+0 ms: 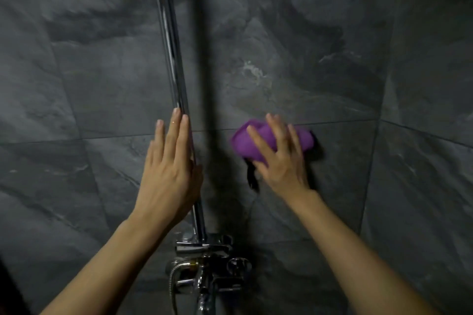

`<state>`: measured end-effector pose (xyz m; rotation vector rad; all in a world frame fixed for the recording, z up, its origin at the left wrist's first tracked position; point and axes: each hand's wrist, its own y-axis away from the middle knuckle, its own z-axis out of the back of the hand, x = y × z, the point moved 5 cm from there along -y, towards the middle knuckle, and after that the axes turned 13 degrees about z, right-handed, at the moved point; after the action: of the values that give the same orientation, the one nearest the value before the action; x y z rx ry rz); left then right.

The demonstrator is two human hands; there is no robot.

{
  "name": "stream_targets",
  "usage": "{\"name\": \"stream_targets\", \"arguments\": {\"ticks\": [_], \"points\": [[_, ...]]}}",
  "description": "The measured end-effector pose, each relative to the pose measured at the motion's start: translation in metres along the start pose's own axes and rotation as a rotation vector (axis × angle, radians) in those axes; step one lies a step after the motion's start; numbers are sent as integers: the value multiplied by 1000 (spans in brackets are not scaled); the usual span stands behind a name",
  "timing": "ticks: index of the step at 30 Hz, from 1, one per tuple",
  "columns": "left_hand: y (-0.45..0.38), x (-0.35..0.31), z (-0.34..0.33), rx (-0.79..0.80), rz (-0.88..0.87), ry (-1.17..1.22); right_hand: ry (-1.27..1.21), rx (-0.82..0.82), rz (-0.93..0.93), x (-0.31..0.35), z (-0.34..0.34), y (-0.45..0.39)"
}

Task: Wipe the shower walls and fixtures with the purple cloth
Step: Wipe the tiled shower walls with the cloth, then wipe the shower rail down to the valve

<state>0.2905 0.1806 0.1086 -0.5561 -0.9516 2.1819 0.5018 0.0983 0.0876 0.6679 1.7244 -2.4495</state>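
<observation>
Pressing the purple cloth (258, 140) flat on the dark wall (332, 64), the right hand (281, 158) has its fingers spread over it. The left hand (169, 169) is open, holding nothing, beside the shiny pole (171, 41). The tap (210, 268) below still looks unwiped, I think.

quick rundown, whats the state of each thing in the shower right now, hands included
purple cloth: bunched up, pressed flat against the wall under the right hand
right hand: fingers spread over the cloth, pushing it on the tile
left hand: open, fingers straight, resting along the chrome riser pipe
chrome riser pipe: upright, fixed above the mixer
mixer tap: untouched, no water seen running
shower hose: attached, hanging down
wall tiles: dark, a pale smear above the cloth
</observation>
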Motion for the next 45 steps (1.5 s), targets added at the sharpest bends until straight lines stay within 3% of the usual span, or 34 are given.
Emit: {"name": "stream_targets", "arguments": {"ticks": [6, 12, 16, 23, 31, 34, 38, 45], "points": [[-2, 11, 11, -30, 18, 115, 173, 32, -229, -6, 7, -29], [-3, 15, 8, 19, 23, 129, 77, 155, 66, 49, -28, 73], [-4, 13, 13, 25, 13, 160, -165, 116, -21, 43, -8, 103], [-13, 10, 27, 24, 19, 245, -544, -150, -190, 15, 61, -12], [-37, 29, 77, -98, 13, 258, -554, -213, -106, 22, 83, -158], [-41, 38, 89, -107, 43, 275, -569, -198, -102, 39, 64, -180], [-42, 52, 97, -109, 59, 255, -733, -214, -273, 54, 54, -185], [-57, 66, 98, -79, 105, 223, -873, -308, -417, 53, 62, -218]]}}
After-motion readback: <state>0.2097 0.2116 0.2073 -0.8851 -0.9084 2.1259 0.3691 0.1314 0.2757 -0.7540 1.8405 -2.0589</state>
